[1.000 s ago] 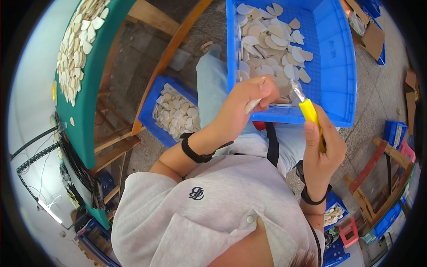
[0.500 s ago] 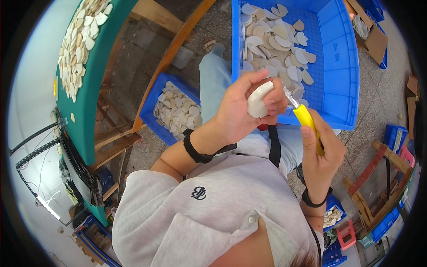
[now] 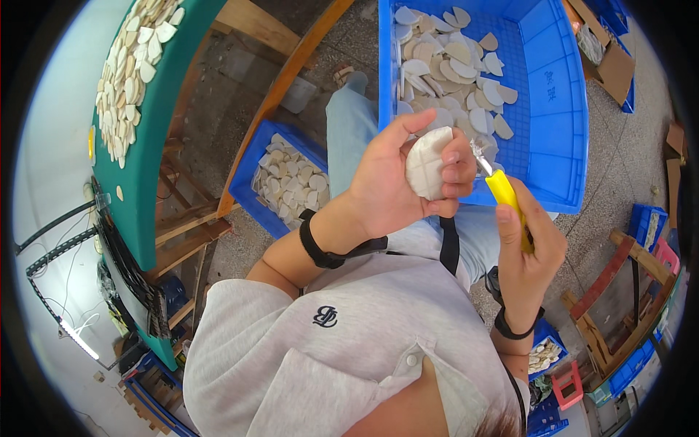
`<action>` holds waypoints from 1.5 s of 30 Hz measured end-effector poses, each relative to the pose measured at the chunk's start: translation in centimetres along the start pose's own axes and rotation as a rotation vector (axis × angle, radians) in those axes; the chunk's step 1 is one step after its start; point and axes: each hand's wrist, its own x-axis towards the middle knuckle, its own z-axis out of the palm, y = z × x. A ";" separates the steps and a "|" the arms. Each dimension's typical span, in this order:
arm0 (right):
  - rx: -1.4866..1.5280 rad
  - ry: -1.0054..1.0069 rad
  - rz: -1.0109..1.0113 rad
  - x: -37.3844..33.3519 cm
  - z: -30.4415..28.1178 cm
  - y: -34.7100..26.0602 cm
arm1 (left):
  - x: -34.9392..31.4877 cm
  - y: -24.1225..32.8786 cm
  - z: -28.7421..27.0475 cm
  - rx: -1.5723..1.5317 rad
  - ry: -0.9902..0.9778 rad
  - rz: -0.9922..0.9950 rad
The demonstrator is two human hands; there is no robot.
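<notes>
My left hand [image 3: 380, 176] holds a thick white rounded pad [image 3: 424, 169], palm up, with its fingers curled round the right side. Faint crossing lines run over the pad's face. In my right hand [image 3: 537, 251] is a yellow-handled utility knife [image 3: 505, 192], blade pointing up and left. Something shiny and crumpled, perhaps tape or foil, covers part of the blade. The tip is close to my left fingers, apart from the pad. Just beyond both hands stands a large blue crate [image 3: 542, 138] with many flat, half-round white and beige pieces [image 3: 444, 69] heaped in its left side.
A smaller blue crate [image 3: 273, 218] of similar pieces sits on the floor at left, beside a wooden frame [image 3: 273, 95]. More pieces are piled on a green-topped table [image 3: 171, 80] at far left. A cardboard box [image 3: 615, 73] lies at upper right, a wooden stool [image 3: 593, 288] at right.
The white pad has turned in my left hand, so its broad face now shows. The knife has shifted slightly down and right, its tip a little farther from the pad.
</notes>
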 end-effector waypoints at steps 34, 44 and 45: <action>-0.415 -0.074 -0.266 0.2 -0.6 -0.4 | -0.7 -1.3 -0.3 1.354 0.174 0.625; -0.402 -0.041 -0.267 0.2 -0.2 0.0 | 0.1 -1.6 -1.0 1.433 0.227 0.832; -0.431 -0.029 -0.246 0.1 -0.1 0.0 | 0.3 -1.6 -1.0 1.396 0.252 0.841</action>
